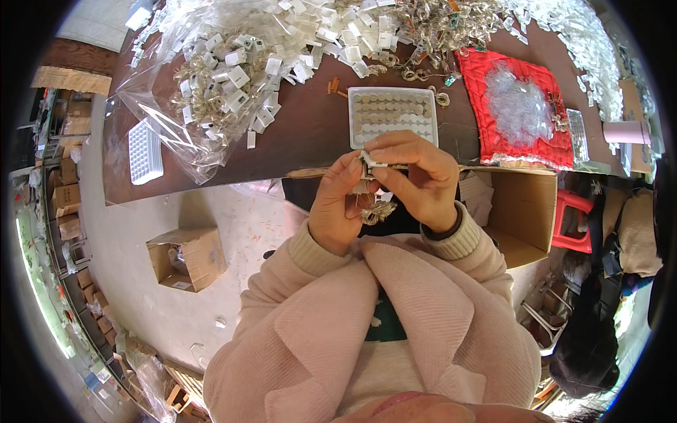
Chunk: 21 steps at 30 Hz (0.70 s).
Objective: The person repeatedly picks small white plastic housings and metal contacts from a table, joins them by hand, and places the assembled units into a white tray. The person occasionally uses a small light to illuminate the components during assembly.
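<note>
My left hand (pixel 334 211) and my right hand (pixel 423 182) meet in front of my chest, at the table's near edge. Between their fingertips is a small white plastic casing (pixel 367 160), pinched from both sides. Below it dangles a bundle of thin coiled wire (pixel 379 213), close to my left fingers; the fingers partly hide where it joins the casing. Just beyond my hands on the table lies a white tray (pixel 350 120) with rows of small round discs, some pale and some whiter.
Heaped white casings with coiled wires (pixel 236 76) lie on a clear plastic sheet (pixel 144 99) at the left. A white gridded tray (pixel 146 156) sits nearby. To the right, a red cloth (pixel 479 92) bears clear plastic pieces. Cardboard boxes (pixel 211 257) (pixel 525 211) and a red stool (pixel 572 218) stand below.
</note>
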### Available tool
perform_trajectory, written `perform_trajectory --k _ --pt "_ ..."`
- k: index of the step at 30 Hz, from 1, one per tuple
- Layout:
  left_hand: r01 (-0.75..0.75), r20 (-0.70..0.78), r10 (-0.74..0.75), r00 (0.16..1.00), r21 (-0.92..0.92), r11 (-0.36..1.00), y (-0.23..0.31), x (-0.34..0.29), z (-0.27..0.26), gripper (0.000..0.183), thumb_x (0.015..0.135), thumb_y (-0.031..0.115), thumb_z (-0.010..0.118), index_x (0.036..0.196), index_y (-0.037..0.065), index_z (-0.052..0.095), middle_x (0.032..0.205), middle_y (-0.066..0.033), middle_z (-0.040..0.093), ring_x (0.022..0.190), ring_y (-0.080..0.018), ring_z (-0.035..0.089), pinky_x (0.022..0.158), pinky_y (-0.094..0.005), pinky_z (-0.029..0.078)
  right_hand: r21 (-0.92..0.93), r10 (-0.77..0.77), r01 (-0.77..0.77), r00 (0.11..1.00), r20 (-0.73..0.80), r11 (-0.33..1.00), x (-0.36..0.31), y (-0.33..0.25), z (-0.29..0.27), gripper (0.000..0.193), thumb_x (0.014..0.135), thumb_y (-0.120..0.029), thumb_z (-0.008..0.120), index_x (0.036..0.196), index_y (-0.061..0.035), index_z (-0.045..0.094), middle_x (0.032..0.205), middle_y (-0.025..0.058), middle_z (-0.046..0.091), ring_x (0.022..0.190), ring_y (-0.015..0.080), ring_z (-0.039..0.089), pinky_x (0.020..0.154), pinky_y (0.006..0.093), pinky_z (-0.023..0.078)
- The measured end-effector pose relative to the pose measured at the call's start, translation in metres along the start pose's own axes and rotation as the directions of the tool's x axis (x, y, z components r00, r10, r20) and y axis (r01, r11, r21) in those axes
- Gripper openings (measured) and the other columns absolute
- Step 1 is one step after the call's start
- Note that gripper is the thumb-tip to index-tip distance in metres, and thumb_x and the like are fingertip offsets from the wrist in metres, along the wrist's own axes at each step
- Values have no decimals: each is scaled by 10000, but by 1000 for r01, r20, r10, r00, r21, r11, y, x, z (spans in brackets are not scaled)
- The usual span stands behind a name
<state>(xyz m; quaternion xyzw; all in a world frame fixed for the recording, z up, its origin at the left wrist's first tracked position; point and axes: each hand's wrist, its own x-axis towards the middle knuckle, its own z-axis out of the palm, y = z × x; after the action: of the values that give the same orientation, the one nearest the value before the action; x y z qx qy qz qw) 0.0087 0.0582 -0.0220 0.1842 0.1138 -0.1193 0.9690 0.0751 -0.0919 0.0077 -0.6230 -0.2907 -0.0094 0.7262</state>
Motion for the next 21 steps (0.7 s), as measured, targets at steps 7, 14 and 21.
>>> perform_trajectory --k 7,14,21 --pt "-8 -88 4 996 -52 999 -7 1 17 337 1005 296 627 1234 53 582 1061 9 638 848 -11 575 617 -149 454 -156 -164 176 983 88 972 -1 -3 -2 280 762 112 713 1018 -1 721 1115 139 693 1049 277 676 880 351 548" --pt "-36 -221 28 975 -33 999 -18 -2 21 425 971 378 665 1248 72 561 940 47 575 749 -25 512 651 -155 456 -213 -216 215 976 18 953 -2 0 6 278 736 132 687 975 -8 713 1081 134 698 1021 277 685 858 346 556" --pt "-43 -64 38 997 -79 996 -19 -1 7 360 995 337 642 1259 103 569 977 39 632 768 -37 583 613 -183 494 -302 -289 294 955 63 907 -5 3 3 330 731 116 716 1036 -11 712 1106 145 709 1058 324 682 900 400 547"
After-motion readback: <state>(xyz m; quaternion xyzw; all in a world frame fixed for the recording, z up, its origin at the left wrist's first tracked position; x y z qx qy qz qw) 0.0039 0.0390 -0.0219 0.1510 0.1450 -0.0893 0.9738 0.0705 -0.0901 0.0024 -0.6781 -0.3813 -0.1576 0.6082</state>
